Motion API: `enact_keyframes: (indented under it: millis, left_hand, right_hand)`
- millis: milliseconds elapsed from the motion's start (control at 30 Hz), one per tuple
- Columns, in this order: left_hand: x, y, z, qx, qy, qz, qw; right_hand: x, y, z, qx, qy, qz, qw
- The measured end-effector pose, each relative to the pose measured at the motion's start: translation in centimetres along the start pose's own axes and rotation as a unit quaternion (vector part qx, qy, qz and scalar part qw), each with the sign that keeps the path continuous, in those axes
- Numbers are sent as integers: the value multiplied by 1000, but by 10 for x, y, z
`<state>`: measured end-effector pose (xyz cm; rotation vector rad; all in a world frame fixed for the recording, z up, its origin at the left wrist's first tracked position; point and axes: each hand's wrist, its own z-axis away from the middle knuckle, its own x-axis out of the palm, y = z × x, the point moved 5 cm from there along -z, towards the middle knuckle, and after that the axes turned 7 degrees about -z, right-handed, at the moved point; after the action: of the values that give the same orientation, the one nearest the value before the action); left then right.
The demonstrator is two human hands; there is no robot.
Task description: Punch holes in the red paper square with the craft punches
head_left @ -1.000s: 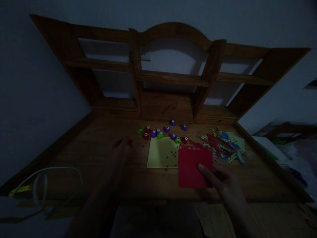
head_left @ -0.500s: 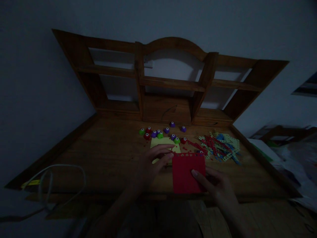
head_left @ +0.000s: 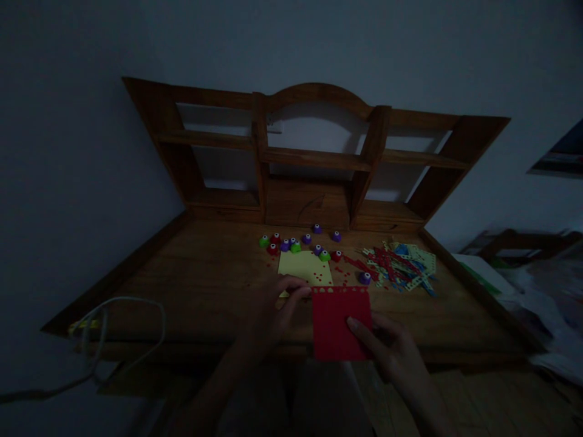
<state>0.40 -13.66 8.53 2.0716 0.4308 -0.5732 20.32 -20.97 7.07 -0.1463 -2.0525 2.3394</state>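
A square sheet of red paper is held up above the front edge of the desk, with a row of small cut-out holes along its top. My right hand grips its right side, thumb lying on the front and fingers behind. At the sheet's top left corner, the thumb and forefinger of my left hand pinch the end of the holed strip. Beyond the hands lies a yellow sheet with tiny red bits on it. Small one-eyed domes in purple, green and red stand around it.
Holed strips of paper in red, yellow and blue are heaped at the right of the wooden desk. A shelf unit rises along the back. A white cable loops over the front left edge.
My left fingers have closed on the sheet's top left corner. The red sheet sits slightly lower and further left in view, uncovering the purple dome at right. The camera view has shifted a little.
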Motion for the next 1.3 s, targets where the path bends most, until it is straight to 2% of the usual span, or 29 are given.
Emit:
enact_keyframes:
  millis: [133, 300, 433, 567, 667, 767, 800, 833, 900, 967, 1067, 1167, 1300]
  left_hand:
    - [4, 11, 6, 22, -22, -15, 999]
    - [14, 24, 16, 28, -89, -24, 995]
    - [24, 35, 24, 17, -136, -23, 990]
    - [30, 47, 32, 26, -153, -43, 987]
    - [20, 47, 38, 18, -126, -58, 990]
    - [-1, 32, 36, -75, -36, -64, 994]
    - [-5, 27, 31, -106, -12, -68, 992]
    - [-4, 26, 23, -111, -6, -63, 992]
    - [11, 35, -3, -73, -26, -35, 996]
    - [40, 55, -32, -20, -68, -5, 997]
    - [83, 93, -65, 22, -90, 15, 996]
    - [111, 125, -78, 51, -106, 35, 992]
    - [122, 151, -75, 77, -116, 59, 989]
  right_hand:
    - [-1, 7, 0, -20, -4, -16, 1000]
    - [-7, 11, 2, -84, 20, 19, 996]
    - [-10, 15, 8, -79, 52, 68, 993]
    - [-16, 10, 19, -86, 77, 98, 988]
    - [-28, 6, 28, -96, 119, 101, 983]
    - [-49, 7, 36, -110, 178, 91, 974]
    - [-56, 8, 39, -114, 191, 89, 971]
    - [-63, 9, 41, -118, 198, 89, 969]
    - [-77, 11, 47, -122, 217, 90, 964]
    - [-90, 12, 55, -121, 236, 97, 959]
    - [-104, 14, 72, -110, 248, 105, 957]
    - [-117, 24, 94, -91, 254, 94, 958]
    - [-145, 52, 121, -62, 311, 65, 946]
